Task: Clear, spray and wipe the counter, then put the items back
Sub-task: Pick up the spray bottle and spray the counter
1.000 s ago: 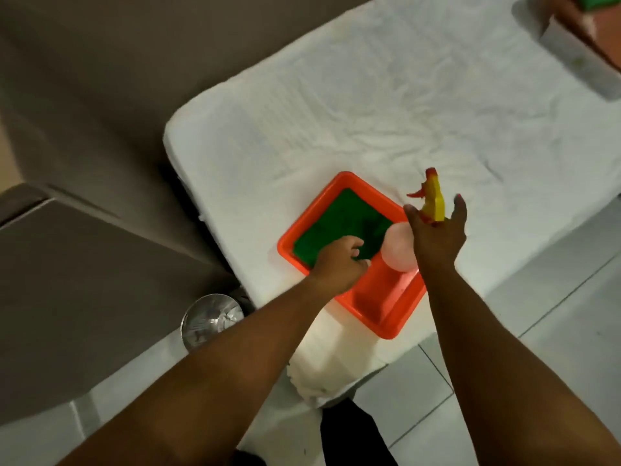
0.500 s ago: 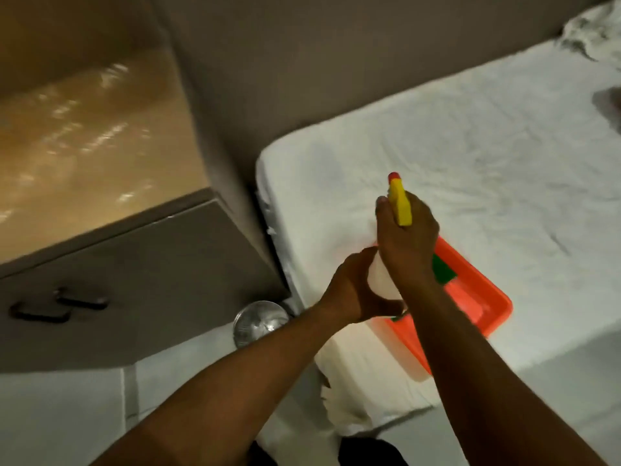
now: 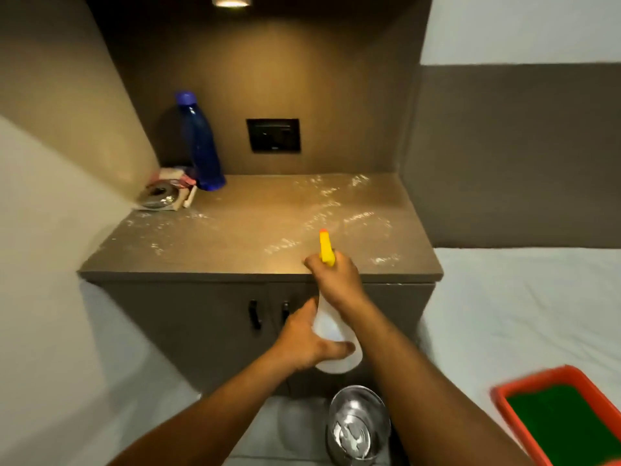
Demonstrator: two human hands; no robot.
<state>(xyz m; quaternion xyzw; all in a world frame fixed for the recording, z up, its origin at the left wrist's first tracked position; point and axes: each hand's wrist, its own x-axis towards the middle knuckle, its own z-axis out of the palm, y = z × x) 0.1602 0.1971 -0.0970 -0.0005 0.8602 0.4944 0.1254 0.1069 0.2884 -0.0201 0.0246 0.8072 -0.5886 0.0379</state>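
A white spray bottle (image 3: 331, 331) with a yellow, red-tipped nozzle is held in front of the brown counter (image 3: 242, 243). My right hand (image 3: 337, 280) grips its neck at the trigger, the nozzle pointing over the counter's front edge. My left hand (image 3: 302, 341) cups the bottle's lower body. Wet droplets glisten across the counter top. In the back left corner stand a blue bottle (image 3: 201, 142), a round metal object (image 3: 159, 195) and some folded cloths or packets (image 3: 178, 178). A green cloth (image 3: 568, 428) lies in an orange tray (image 3: 504, 405) on the bed at lower right.
The counter sits in a brown alcove with a black socket plate (image 3: 274, 135) on the back wall. Below it are cabinet doors with two black handles (image 3: 255, 314). A steel bin (image 3: 358, 427) stands on the floor. A white-sheeted bed (image 3: 521, 314) lies to the right.
My view has swung from the bed and tray to face the counter. My left hand left the green cloth and now holds the spray bottle's body together with my right hand.
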